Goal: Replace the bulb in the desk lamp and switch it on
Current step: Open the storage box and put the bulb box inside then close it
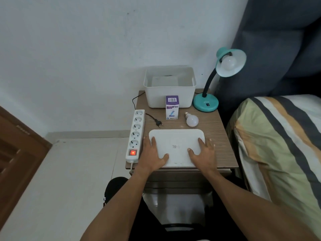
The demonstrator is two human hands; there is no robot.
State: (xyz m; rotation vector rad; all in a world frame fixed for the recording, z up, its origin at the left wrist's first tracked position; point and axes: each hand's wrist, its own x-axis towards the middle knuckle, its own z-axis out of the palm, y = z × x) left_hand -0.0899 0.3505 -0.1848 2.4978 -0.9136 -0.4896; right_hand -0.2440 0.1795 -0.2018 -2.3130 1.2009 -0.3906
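Desk lamp [206, 103] found far-right beyond flat, empty hands on lid [177, 146], right hand [203, 152] nearer than left hand [152, 153]; spare bulb [192, 120] between, cap pointing away

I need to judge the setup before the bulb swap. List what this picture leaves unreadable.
Head view only:
- Bulb box: print too small and upside down.
- Storage bin: contents blurred behind its walls.
- Lamp switch: too small to tell its position.
- Lid: middle label too small; left hand and right hand cover its edges.
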